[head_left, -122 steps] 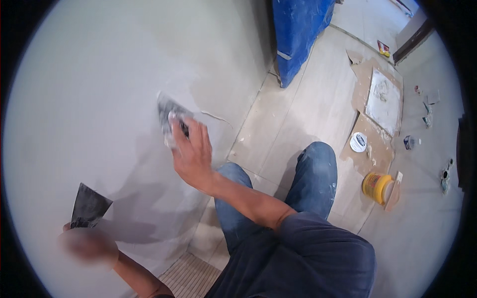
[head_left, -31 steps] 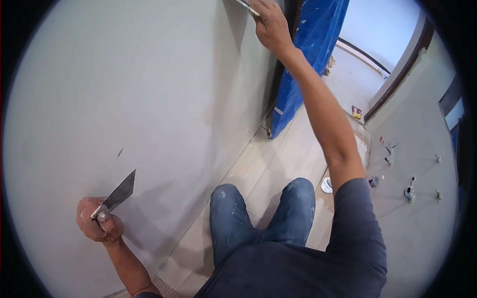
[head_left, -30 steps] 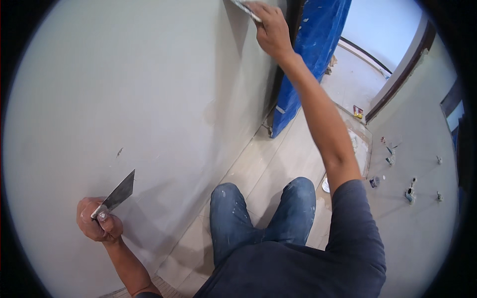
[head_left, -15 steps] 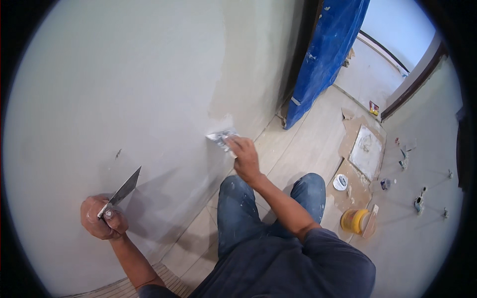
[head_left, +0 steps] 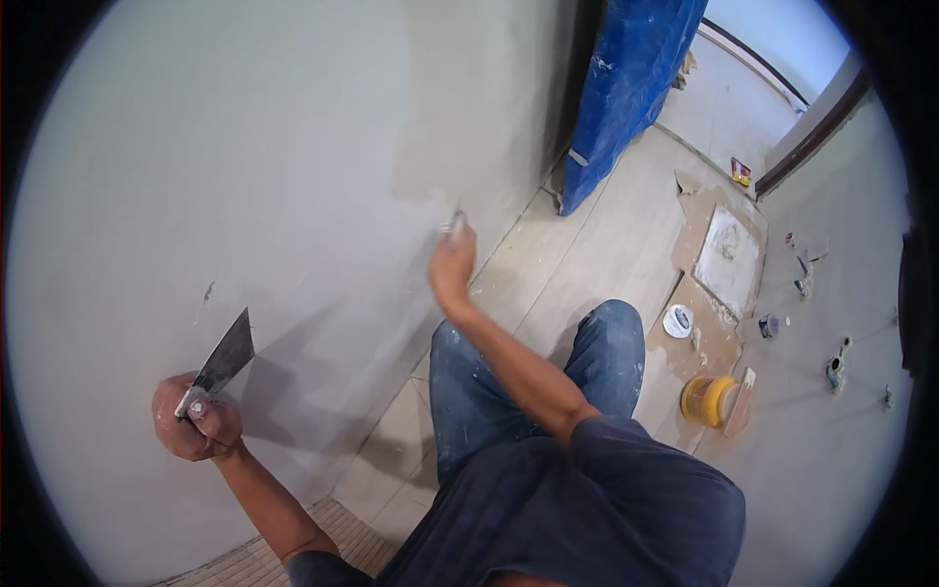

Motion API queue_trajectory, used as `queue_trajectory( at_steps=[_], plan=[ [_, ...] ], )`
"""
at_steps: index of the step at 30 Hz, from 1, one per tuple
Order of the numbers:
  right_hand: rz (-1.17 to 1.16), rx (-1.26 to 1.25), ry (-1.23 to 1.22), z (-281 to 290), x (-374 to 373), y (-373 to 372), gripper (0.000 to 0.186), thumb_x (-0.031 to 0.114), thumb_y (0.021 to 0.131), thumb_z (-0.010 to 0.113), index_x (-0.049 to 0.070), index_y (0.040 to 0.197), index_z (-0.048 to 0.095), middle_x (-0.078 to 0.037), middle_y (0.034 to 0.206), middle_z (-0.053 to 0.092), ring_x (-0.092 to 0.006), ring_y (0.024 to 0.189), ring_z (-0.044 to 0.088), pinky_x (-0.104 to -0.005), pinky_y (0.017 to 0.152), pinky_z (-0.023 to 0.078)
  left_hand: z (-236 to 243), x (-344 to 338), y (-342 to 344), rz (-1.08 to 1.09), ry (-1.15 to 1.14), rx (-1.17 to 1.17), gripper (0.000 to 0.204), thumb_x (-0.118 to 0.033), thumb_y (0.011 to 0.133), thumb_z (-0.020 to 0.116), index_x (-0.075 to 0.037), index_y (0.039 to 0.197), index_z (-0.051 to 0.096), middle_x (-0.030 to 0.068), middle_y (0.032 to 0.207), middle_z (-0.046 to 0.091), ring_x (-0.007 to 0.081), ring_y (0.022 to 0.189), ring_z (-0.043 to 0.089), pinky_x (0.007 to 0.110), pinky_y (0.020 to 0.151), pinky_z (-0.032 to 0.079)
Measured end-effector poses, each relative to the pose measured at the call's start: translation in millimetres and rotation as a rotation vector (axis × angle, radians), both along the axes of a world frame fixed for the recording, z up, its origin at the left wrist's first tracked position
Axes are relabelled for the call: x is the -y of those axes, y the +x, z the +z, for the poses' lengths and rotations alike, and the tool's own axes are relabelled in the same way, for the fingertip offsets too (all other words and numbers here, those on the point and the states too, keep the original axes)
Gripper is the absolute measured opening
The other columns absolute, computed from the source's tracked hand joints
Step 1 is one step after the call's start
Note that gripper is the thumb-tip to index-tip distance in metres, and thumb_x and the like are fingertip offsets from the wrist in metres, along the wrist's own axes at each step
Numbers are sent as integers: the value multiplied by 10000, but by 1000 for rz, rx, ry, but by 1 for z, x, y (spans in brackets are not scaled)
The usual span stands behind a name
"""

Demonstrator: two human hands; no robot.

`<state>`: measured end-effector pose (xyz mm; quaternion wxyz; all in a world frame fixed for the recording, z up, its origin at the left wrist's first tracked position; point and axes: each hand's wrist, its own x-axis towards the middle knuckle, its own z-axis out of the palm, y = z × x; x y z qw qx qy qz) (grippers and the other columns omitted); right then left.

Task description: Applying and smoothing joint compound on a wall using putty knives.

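My left hand (head_left: 199, 419), smeared with pale filler, is closed round the handle of a wide putty knife (head_left: 228, 350). Its grey blade points up and to the right, in front of the wall. Farther right, my right hand (head_left: 453, 266) grips a second putty knife (head_left: 457, 227) at the wall. This one is seen nearly edge-on, and the fingers hide most of it. Around it the wall (head_left: 323, 196) is coated pale grey, with a beige strip (head_left: 450, 108) above. A small dark mark (head_left: 208, 291) shows on the wall above the left blade.
Blue plastic sheeting (head_left: 621, 88) hangs at the far end of the wall. On the tiled floor to the right lie cardboard (head_left: 709, 338), a white board (head_left: 724, 279), a round white lid (head_left: 678, 321) and a yellow tub (head_left: 700, 401). Pipe fittings (head_left: 835, 370) stick out of the right wall.
My right hand has moved up and slightly left along the wall, its putty knife turning from flat to nearly edge-on. My left hand and its knife have shifted slightly; the whole view has tilted.
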<state>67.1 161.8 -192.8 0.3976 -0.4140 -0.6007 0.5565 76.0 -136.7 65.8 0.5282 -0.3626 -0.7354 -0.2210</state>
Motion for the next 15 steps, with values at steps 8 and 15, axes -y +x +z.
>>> queue_trajectory(
  at_steps=[8, 15],
  plan=[
    [136, 124, -75, -39, 2, 57, 281, 115, 1006, 441, -16, 1220, 569, -145, 1110, 614, -296, 944, 621, -454, 845, 497, 1, 5, -3, -90, -41, 26, 199, -137, 868, 466, -19, 708, 480, 117, 632, 574, 234, 488, 511, 328, 451, 391],
    [334, -62, -1197, -96, -56, 14, 205, 216, 947, 466, 165, 1097, 596, -49, 986, 614, -270, 859, 614, -515, 697, 493, 3, -6, -1, -91, -32, 1, 258, -207, 906, 461, -15, 740, 510, 104, 625, 559, 225, 500, 505, 332, 472, 389]
  ],
)
